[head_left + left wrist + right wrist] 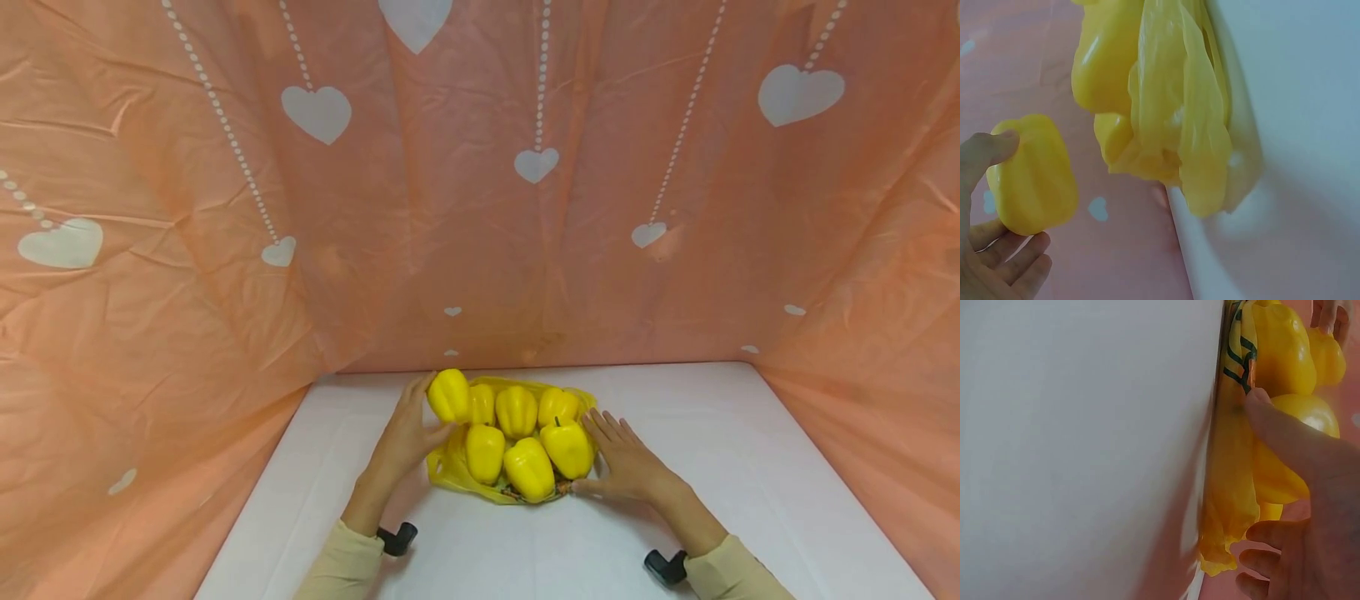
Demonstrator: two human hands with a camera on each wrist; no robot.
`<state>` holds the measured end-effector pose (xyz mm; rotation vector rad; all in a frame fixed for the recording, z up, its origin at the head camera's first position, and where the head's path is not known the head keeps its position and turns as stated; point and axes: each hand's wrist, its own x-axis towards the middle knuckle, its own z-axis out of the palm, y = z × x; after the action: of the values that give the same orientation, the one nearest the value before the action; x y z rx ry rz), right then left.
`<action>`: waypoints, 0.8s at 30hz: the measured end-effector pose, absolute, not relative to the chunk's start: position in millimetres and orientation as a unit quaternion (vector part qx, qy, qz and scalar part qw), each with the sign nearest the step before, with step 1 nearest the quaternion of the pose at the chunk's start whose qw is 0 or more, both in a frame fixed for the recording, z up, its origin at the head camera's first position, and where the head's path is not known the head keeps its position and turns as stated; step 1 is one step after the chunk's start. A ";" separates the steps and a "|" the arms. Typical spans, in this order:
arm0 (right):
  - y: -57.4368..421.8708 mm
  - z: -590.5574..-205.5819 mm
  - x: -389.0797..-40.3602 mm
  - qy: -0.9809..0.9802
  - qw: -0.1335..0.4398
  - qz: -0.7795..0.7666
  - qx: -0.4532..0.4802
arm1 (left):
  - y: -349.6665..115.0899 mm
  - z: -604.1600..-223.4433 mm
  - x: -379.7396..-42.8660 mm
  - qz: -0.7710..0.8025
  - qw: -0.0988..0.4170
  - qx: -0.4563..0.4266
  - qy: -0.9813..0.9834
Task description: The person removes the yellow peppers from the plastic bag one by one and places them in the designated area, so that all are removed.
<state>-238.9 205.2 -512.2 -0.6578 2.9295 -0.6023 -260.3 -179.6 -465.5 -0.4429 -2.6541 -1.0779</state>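
My left hand [405,442] grips a yellow bell pepper [450,396] at the upper left of the pile. The left wrist view has this pepper [1038,181] between thumb and fingers, apart from the rest. Several more yellow bell peppers [528,468] lie in two rows on a flattened yellow plastic bag [448,472], its crumpled edge [1204,137] hanging close by in the left wrist view. At the right side, my right hand [626,462] has its fingers spread beside the peppers. In the right wrist view its thumb [1272,422] lies along the bag, which bears dark green print.
A white table [480,550] carries the bag near its far edge. An orange curtain [480,208] with white hearts stands behind and on both sides. Black wrist mounts [397,540] show at both sleeves.
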 end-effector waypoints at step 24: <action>202.9 -511.3 -238.4 0.955 0.042 -0.199 -0.217 | -224.4 -471.3 -269.4 -0.331 0.145 -0.167 -0.917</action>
<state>-238.4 202.9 -511.3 -0.6635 2.9219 -0.6075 -269.4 -224.4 -471.3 -0.4806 -2.6430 -0.9535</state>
